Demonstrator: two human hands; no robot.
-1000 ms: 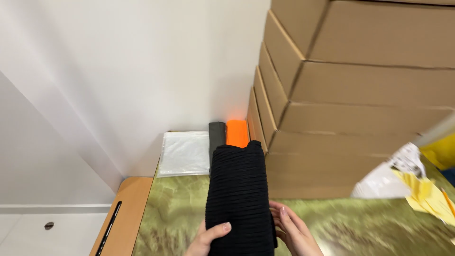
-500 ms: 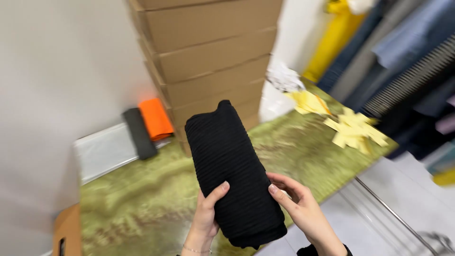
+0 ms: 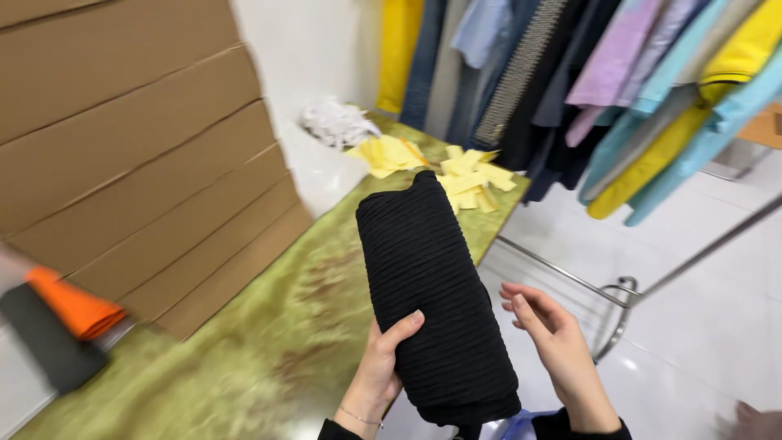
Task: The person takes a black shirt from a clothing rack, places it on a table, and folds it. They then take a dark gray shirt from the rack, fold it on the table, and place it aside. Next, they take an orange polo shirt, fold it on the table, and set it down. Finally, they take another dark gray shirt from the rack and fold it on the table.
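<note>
The left hand (image 3: 383, 363) comes up from the bottom edge of the head view, forearm nearly vertical, a thin bracelet at the wrist. Its fingers (image 3: 405, 324) are curled around the lower left side of a folded black ribbed garment (image 3: 432, 301), the thumb pressed across the front of the fabric, so this hand is grasping the garment and carrying its weight. The garment stands almost upright, tilted a little to the left at the top, held in the air above the near edge of the green-gold counter (image 3: 269, 334) rather than lying on it.

The right hand (image 3: 554, 346) rises beside it in a dark sleeve, palm turned toward the garment. Its fingers (image 3: 521, 295) are spread and loosely bent, released, just beside the cloth's right edge; whether a fingertip brushes the fabric is hard to tell from this angle.

A stack of cardboard boxes (image 3: 138, 163) stands on the counter to the left, with an orange folded item (image 3: 75, 308) and a dark grey one (image 3: 45, 346) beside its foot. Yellow paper pieces (image 3: 456, 175) lie at the far end, near hanging clothes (image 3: 619, 90).
</note>
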